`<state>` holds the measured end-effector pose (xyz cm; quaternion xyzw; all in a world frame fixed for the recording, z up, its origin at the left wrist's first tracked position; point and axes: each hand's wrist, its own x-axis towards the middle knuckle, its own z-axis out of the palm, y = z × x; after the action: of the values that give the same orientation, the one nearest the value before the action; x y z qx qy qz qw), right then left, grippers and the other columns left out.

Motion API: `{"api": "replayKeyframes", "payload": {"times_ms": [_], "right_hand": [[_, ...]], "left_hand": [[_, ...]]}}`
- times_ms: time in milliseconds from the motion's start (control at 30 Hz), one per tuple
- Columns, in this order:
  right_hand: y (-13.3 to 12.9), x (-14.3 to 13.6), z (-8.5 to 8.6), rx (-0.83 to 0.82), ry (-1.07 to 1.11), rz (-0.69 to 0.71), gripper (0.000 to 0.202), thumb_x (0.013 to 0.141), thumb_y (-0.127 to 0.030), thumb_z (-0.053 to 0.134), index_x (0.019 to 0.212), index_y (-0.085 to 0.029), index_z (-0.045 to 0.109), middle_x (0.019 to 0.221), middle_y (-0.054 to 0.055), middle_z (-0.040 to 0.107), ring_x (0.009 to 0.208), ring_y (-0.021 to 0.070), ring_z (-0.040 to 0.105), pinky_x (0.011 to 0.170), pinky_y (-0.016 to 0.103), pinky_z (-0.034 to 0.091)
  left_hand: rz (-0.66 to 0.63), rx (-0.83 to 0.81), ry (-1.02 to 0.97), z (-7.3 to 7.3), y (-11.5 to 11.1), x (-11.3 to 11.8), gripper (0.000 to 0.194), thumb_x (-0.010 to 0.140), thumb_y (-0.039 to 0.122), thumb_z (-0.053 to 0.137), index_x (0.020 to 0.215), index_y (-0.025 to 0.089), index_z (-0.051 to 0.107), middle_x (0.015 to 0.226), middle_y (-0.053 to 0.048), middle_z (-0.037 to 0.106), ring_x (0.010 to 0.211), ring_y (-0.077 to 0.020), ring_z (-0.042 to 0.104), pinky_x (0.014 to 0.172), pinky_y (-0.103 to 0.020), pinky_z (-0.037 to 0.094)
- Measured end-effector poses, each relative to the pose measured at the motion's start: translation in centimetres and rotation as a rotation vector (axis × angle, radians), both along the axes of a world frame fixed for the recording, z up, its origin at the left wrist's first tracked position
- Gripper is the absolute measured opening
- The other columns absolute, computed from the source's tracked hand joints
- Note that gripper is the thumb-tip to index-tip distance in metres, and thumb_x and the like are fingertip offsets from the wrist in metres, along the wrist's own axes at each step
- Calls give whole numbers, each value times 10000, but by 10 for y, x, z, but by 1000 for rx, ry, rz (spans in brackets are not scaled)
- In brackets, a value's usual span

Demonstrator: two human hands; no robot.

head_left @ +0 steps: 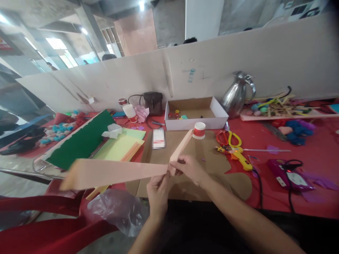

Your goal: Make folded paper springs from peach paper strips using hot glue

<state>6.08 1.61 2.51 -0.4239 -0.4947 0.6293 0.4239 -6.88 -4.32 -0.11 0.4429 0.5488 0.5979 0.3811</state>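
A long strip of pale orange paper (113, 173) stretches out to the left, and its end is pinched in my left hand (158, 187). My right hand (188, 168) is closed on a narrower folded part of the paper (182, 146), which slants up toward an upturned red and white paper cup (199, 131). Both hands nearly touch above a brown cardboard sheet (214, 155). Whether the two paper parts are one piece cannot be made out at the fingertips.
Right of the cardboard lie red-handled scissors (224, 138), a yellow glue gun (242, 158) and a purple device (290, 175) with black cables. Behind stand a white box (196, 123) and a metal jug (235, 97). Green board (79, 141) and yellow paper (113, 143) lie left.
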Motion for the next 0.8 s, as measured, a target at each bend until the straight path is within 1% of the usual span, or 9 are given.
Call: {"api": "replayKeyframes", "payload": {"times_ms": [67,133,200,300,400,500,600,700,800], "right_hand": [[-1,2,6,-22,-25,1,232,713,-383,700,692,-158,647,623,-1,635,562,123,584,558,247,471],[-1,5,8,-11,-61,12,232,723,-387,687,695,-158,655,634,0,637,577,129,578,542,240,439],[2,8,6,31,-92,47,254,745,-408,663,728,-156,672,681,10,654,618,140,579,553,241,418],[7,14,0,87,-135,111,287,760,-438,652,764,-153,684,725,17,664,651,147,571,571,242,395],[9,19,1,78,-143,173,290,765,-439,649,768,-151,687,730,16,661,647,142,557,579,243,387],[6,22,11,64,-190,185,273,764,-421,651,754,-152,693,712,10,655,638,136,542,589,245,388],[0,24,19,71,-242,183,270,766,-422,650,752,-156,694,696,3,652,622,132,535,580,246,380],[-1,25,18,56,-214,205,273,762,-427,660,806,-160,696,753,11,673,648,141,559,600,253,400],[3,27,12,46,-170,208,286,756,-436,674,818,-158,690,767,18,678,669,150,580,617,262,419]], "left_hand": [[-45,-33,51,2,-1,-3,169,778,272,664,913,255,766,894,-15,691,881,-202,616,783,-263,467],[-86,-20,90,5,-2,-4,244,793,262,642,1013,263,745,953,-26,681,874,-188,619,764,-249,464],[-90,39,138,8,-3,-4,288,810,250,614,1077,258,722,1002,-40,671,891,-177,617,779,-242,457],[-120,101,168,10,-3,-3,295,826,254,589,1091,232,715,1021,-61,668,889,-174,615,779,-248,456],[-137,59,88,10,-1,-3,269,818,287,612,1043,206,735,992,-72,683,873,-179,615,769,-257,461],[-152,-47,-63,8,3,-3,232,752,283,699,955,181,748,918,-67,705,840,-171,618,766,-258,466],[-187,-117,-221,9,7,-1,186,707,245,743,873,168,711,820,-32,687,754,-124,600,711,-221,460],[-219,-183,-329,13,12,1,217,676,215,766,859,168,660,742,16,625,662,-73,552,625,-173,424],[-309,-310,-388,17,18,0,239,676,247,768,860,143,658,739,6,613,611,-59,537,581,-165,411]]}}
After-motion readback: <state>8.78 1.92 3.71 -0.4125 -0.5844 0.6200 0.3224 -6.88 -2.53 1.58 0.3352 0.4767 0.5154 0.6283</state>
